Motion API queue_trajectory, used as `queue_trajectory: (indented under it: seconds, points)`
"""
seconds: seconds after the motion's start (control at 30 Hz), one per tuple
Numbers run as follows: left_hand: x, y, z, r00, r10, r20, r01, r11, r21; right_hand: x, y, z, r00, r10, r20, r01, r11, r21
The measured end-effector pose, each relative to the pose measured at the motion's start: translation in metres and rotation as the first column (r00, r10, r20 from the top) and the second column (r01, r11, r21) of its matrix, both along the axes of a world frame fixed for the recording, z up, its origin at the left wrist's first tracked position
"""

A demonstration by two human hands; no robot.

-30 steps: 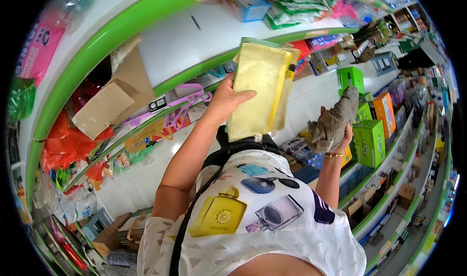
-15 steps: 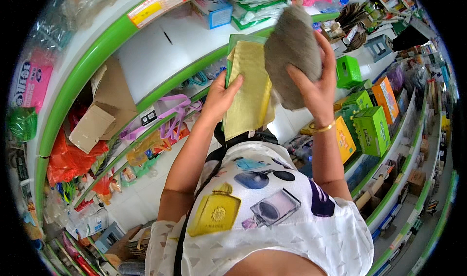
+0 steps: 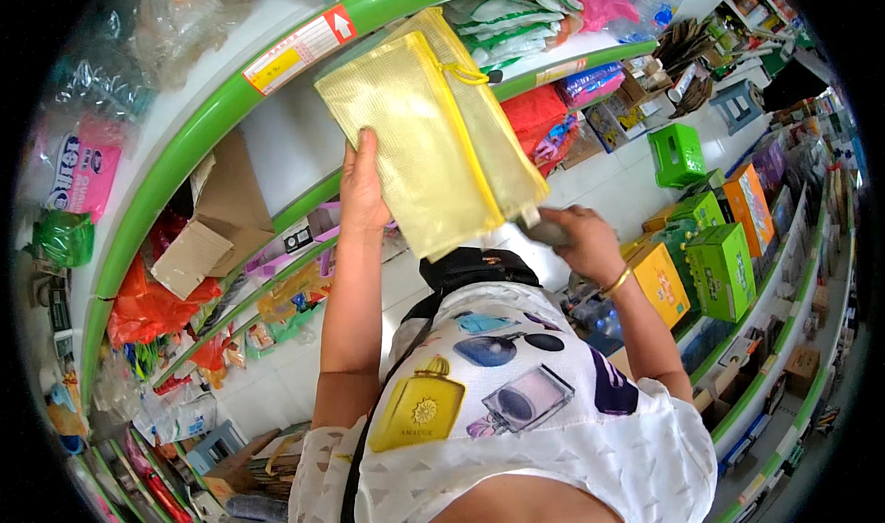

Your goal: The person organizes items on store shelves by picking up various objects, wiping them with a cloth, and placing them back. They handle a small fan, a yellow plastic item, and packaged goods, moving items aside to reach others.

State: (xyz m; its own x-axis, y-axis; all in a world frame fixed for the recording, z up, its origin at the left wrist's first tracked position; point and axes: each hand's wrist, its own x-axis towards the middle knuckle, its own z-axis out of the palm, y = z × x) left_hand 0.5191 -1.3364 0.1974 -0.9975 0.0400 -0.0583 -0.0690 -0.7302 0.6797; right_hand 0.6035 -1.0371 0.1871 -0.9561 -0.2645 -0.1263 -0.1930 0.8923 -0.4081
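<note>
Translucent yellow mesh zip pouches (image 3: 419, 150) overlap in front of me, tilted, with a yellow zipper band down one side. My left hand (image 3: 366, 187) is closed on their left edge, the thumb lying over the front. A thin yellow cord with a dark end sticks out at their upper right. Beside their lower right corner, my right hand (image 3: 585, 245) is closed around a grey cloth (image 3: 546, 232), of which only a small part shows; the rest is hidden by the hand and the pouches.
A white shelf with a green edge (image 3: 207, 117) curves past on the left. Under it are a torn cardboard box (image 3: 226, 205) and an orange-red plastic bag (image 3: 152, 311). A green plastic stool (image 3: 676, 154) and green and orange boxes (image 3: 722, 270) stand at right, before more shelves.
The pouches have swung up and left, turning their front toward me. My right hand has dropped with the grey cloth from above to the pouches' lower corner, where most of the cloth is hidden.
</note>
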Motion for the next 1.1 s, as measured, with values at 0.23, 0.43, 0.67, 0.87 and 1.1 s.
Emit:
queue_trajectory:
  seconds: [0.23, 0.43, 0.67, 0.87, 1.1]
  points:
    - [0.012, 0.044, -0.04, 0.765, -0.617, -0.186, 0.501, 0.388, 0.774, -0.045, 0.015, -0.006, 0.86, -0.419, 0.292, 0.436, 0.307, -0.846]
    - [0.023, 0.066, -0.036, 0.749, -0.641, -0.169, 0.503, 0.383, 0.775, -0.076, -0.051, 0.038, 0.857, -0.44, -0.268, 0.014, 0.539, -0.842]
    - [0.023, 0.054, -0.059, 0.995, -0.075, 0.061, 0.09, 0.944, -0.319, -0.052, -0.082, 0.05, 0.855, 0.022, -0.519, -0.324, 0.804, -0.499]
    - [0.031, 0.0, -0.043, 0.96, 0.226, 0.167, -0.125, 0.876, -0.466, -0.046, -0.045, 0.015, 0.983, 0.184, -0.015, -0.127, 0.612, -0.781]
    - [0.042, -0.003, 0.001, 0.997, 0.009, -0.078, -0.063, 0.683, -0.727, -0.091, -0.012, -0.017, 0.856, 0.458, 0.239, -0.108, 0.611, -0.784]
